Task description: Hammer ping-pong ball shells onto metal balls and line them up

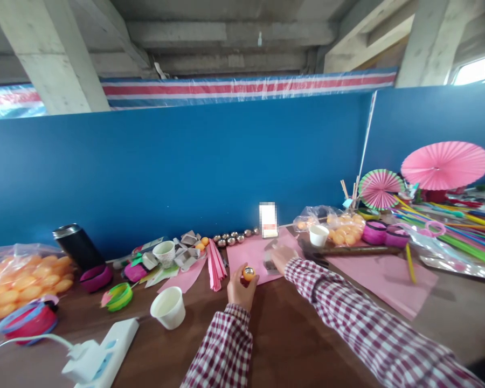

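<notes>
Low in the middle of the head view, my left hand (241,291) has its fingers closed round a shiny gold ball (248,274). My right hand (282,257) reaches over the pink paper (248,252), beside a small greyish, see-through item (270,263). Motion blurs its fingers, so its grip cannot be made out. Behind the hands, several shiny metallic balls (231,238) lie in rows at the paper's back left edge. A small white object (268,220), partly pixelated, stands at the back of the paper.
A white cup (168,308) and folded pink strips (216,267) are left of my hands. Farther left are a power strip (119,345), a black bottle (78,248) and bagged orange balls (24,280). At right are a small cup (318,236) and pink fans (445,164).
</notes>
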Tool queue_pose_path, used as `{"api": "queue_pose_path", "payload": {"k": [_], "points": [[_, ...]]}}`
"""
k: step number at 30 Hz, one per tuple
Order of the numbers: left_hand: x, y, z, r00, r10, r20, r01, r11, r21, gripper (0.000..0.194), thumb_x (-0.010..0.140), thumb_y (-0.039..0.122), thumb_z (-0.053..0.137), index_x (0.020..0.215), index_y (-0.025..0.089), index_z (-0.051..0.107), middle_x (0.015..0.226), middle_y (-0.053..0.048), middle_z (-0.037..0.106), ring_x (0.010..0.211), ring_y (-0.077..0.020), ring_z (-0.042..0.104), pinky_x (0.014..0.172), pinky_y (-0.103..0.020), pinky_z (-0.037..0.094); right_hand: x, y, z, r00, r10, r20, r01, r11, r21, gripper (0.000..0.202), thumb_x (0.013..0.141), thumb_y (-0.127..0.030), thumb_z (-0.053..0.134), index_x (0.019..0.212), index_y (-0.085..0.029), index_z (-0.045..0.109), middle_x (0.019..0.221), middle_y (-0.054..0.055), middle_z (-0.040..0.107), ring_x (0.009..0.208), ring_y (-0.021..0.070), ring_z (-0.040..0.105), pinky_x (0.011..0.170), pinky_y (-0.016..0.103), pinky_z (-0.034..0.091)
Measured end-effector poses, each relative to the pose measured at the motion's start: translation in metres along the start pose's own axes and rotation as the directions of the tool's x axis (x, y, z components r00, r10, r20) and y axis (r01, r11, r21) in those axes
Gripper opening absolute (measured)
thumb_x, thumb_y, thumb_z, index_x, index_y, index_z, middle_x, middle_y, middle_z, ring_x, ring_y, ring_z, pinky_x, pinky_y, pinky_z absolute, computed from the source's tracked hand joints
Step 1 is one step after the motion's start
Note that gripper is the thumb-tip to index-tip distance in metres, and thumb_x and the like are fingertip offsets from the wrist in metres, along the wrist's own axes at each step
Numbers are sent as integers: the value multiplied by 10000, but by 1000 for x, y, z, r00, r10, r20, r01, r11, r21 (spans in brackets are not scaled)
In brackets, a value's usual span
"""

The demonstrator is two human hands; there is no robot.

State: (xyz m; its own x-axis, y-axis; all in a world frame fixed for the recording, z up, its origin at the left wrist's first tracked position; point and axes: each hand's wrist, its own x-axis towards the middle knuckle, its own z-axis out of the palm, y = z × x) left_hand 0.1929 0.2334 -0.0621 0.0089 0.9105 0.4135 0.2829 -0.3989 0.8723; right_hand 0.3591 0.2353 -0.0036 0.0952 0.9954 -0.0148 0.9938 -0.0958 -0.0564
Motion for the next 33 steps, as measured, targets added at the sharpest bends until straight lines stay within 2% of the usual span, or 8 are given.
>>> {"api": "queue_pose_path", "payload": {"k": [2, 6, 15, 22, 33], "points": [[0, 2, 0, 1000, -1, -4, 1, 1000, -11, 431, 580, 329, 639, 971, 153, 599, 818, -57, 600, 524, -91, 496, 525, -241, 465, 0, -1, 1, 1000, 8, -17, -8, 1000, -17, 310, 801, -162, 408, 1061, -129, 573, 1205, 150, 476, 1095, 227, 437, 864, 329, 359], [-1, 4, -1, 1000, 6, -5, -6, 1000, -11, 435, 577, 332, 642, 974, 157, 602, 828, -61, 599, 541, -100, 508, 533, -251, 471, -3, -2, 1, 998, 6, -55, -8, 999, -45, 327, 776, -158, 413, 1056, -157, 580, 1201, 122, 491, 1068, 217, 456, 839, 316, 366], [-1, 5, -1, 1000, -9, -3, 9, 1000, -30, 427, 574, 313, 649, 971, 161, 605, 810, -51, 592, 544, -96, 506, 526, -241, 472, -17, 0, -10, 991, -14, -134, 4, 998, -68, 209, 743, -215, 465, 783, -178, 666, 1032, 90, 590, 951, 232, 497, 720, 304, 389], [-1, 4, -1, 1000, -5, 19, 6, 1000, -20, 419, 586, 312, 641, 971, 153, 600, 822, -57, 600, 542, -97, 514, 530, -242, 477, -28, -1, -16, 982, -51, -184, 43, 998, -48, 267, 806, -232, 375, 865, -211, 634, 887, 64, 625, 869, 189, 532, 714, 290, 371], [-1, 5, 0, 999, -33, 10, 33, 999, -12, 416, 572, 325, 645, 948, 151, 610, 785, -44, 591, 532, -91, 506, 525, -233, 462, -37, -1, -22, 978, -40, -206, 37, 999, -18, 220, 785, -204, 390, 825, -201, 606, 819, 49, 628, 778, 161, 566, 646, 241, 372]]}}
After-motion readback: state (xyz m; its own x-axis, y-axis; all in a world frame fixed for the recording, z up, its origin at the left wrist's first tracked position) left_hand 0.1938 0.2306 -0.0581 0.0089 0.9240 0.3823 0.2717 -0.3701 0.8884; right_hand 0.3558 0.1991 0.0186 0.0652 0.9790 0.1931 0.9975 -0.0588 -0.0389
